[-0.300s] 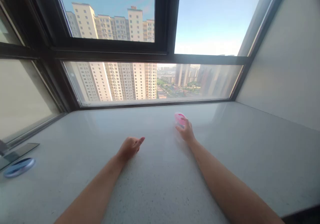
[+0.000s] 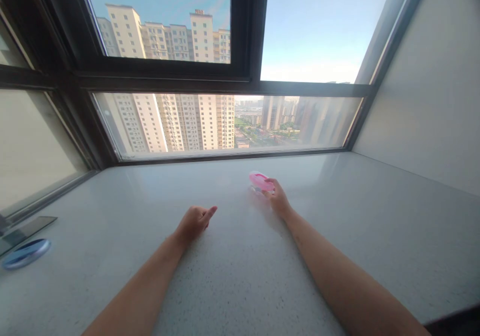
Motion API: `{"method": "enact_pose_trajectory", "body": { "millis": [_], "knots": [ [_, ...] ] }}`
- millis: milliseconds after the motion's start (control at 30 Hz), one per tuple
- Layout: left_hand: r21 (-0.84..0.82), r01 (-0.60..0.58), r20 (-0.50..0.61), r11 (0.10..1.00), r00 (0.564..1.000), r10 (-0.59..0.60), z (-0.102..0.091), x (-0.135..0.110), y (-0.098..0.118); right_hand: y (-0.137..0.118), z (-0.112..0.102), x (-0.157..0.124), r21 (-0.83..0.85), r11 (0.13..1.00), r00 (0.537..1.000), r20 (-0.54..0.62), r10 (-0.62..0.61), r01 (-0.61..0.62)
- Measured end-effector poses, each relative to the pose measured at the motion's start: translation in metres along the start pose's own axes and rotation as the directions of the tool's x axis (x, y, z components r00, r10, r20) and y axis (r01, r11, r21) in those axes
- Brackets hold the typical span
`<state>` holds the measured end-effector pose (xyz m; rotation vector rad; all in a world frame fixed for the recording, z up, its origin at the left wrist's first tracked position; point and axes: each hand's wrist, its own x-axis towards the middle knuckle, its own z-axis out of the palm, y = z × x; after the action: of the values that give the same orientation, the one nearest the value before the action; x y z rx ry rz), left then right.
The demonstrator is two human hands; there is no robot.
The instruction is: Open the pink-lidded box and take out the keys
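Right hand [image 2: 279, 198] pinches a pink object [image 2: 258, 180], just moved closer within reach of the left hand [image 2: 194, 222], curled thumb-out on the windowsill [image 2: 232, 286].

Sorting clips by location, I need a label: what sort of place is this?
Probably a bay-window nook in a high-rise home: a broad, pale ledge meets a dark-framed window, and tall buildings stand outside, with streets seen from high above.
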<state>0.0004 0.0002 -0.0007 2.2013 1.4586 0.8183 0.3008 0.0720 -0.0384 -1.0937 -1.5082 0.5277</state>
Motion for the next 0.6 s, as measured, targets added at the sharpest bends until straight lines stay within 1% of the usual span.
{"method": "enact_pose_trajectory", "body": {
  "millis": [100, 167, 233, 267, 300, 333, 400, 433, 467, 533, 600],
  "knots": [
    [0.006, 0.004, -0.002, 1.0, 1.0, -0.004, 0.001, 0.001, -0.002, -0.009, 0.01, -0.005, 0.044, 0.998, 0.993, 0.113, 0.038, -0.043],
    [0.034, -0.009, -0.018, 0.999, 1.0, 0.01, 0.002, 0.001, -0.002, -0.019, 0.018, -0.01, 0.046, 0.998, 0.978, 0.204, 0.038, -0.048],
    [0.099, -0.053, -0.065, 0.994, 0.996, 0.06, 0.002, 0.002, -0.001, -0.03, 0.025, -0.015, 0.073, 0.997, 0.956, 0.294, 0.009, -0.032],
    [0.142, -0.089, -0.109, 0.986, 0.989, 0.105, 0.001, 0.002, 0.0, -0.036, 0.028, -0.018, 0.097, 0.995, 0.938, 0.347, -0.016, -0.018],
    [0.191, -0.131, -0.162, 0.973, 0.973, 0.163, 0.0, 0.001, 0.002, -0.041, 0.03, -0.021, 0.125, 0.992, 0.92, 0.39, -0.037, -0.013],
    [0.237, -0.178, -0.224, 0.955, 0.947, 0.232, -0.001, 0.0, 0.005, -0.046, 0.032, -0.024, 0.165, 0.986, 0.897, 0.44, -0.044, -0.033],
    [0.338, -0.29, -0.326, 0.895, 0.856, 0.4, -0.003, -0.002, 0.013, -0.055, 0.035, -0.028, 0.268, 0.953, 0.824, 0.565, -0.037, -0.141],
    [0.379, -0.334, -0.347, 0.863, 0.813, 0.467, -0.004, -0.004, 0.017, -0.059, 0.036, -0.03, 0.318, 0.925, 0.784, 0.62, -0.039, -0.206],
    [0.413, -0.369, -0.34, 0.833, 0.786, 0.517, -0.004, -0.006, 0.022, -0.063, 0.037, -0.032, 0.358, 0.895, 0.746, 0.665, -0.045, -0.265],
    [0.452, -0.445, -0.291, 0.773, 0.745, 0.6, -0.004, -0.009, 0.03, -0.068, 0.037, -0.035, 0.418, 0.835, 0.694, 0.717, -0.061, -0.358],
    [0.457, -0.521, -0.186, 0.721, 0.736, 0.651, -0.003, -0.011, 0.036, -0.072, 0.036, -0.036, 0.461, 0.78, 0.669, 0.739, -0.073, -0.423]
  ]
}}
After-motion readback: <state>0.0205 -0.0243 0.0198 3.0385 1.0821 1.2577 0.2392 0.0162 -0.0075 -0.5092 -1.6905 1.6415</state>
